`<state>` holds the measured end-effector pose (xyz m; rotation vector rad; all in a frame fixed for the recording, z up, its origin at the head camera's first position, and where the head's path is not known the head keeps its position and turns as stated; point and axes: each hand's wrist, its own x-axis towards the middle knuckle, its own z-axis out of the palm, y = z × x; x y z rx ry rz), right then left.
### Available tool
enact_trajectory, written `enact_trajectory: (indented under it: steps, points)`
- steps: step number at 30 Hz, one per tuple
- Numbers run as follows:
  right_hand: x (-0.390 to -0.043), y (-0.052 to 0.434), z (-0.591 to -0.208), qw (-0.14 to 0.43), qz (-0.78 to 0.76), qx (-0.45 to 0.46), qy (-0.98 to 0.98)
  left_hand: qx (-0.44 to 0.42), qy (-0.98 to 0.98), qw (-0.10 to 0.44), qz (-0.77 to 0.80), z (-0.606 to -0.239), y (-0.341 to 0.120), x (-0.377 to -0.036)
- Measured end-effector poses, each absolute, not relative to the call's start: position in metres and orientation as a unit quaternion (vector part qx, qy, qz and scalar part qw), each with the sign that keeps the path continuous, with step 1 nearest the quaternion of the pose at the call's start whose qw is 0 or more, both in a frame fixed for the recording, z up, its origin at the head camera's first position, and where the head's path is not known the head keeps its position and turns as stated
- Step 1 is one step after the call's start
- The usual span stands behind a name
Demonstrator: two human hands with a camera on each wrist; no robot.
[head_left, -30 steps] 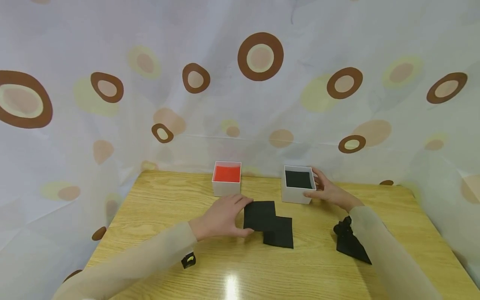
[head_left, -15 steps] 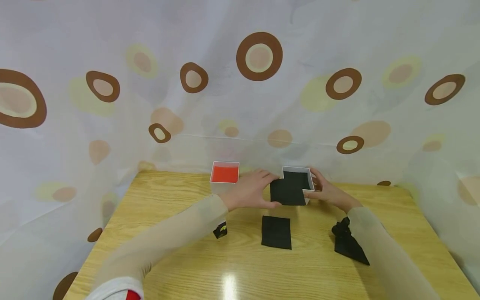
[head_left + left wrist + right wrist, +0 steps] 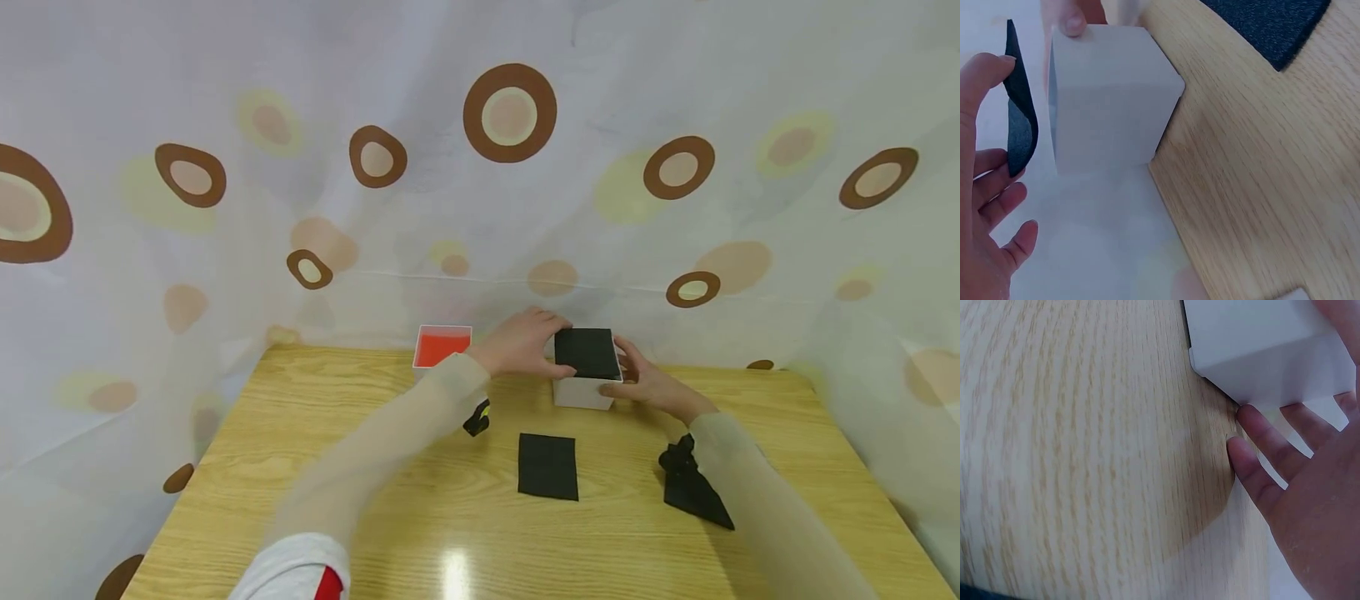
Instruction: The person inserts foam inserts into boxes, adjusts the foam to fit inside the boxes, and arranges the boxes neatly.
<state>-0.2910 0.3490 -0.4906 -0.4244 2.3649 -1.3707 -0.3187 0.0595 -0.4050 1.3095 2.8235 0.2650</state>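
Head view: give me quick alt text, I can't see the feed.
Left hand lays a black square sheet over a white box that the right hand steadies on the wooden table. Another black sheet lies nearer; a red-lined box stands left.

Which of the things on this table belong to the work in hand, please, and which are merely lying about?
In hand:
left hand laying the black square
white box, steadied by right hand

Lying about:
red-lined box
second black square
crumpled black cloth
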Motion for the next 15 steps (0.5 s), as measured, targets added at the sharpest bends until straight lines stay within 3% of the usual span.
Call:
enact_trajectory:
  steps: [15]
  points:
    - [-0.290, 0.348, -0.487, 0.197, -0.462, -0.129, 0.855, 0.404, 0.911, 0.024, 0.077, -0.417, 0.077, -0.329]
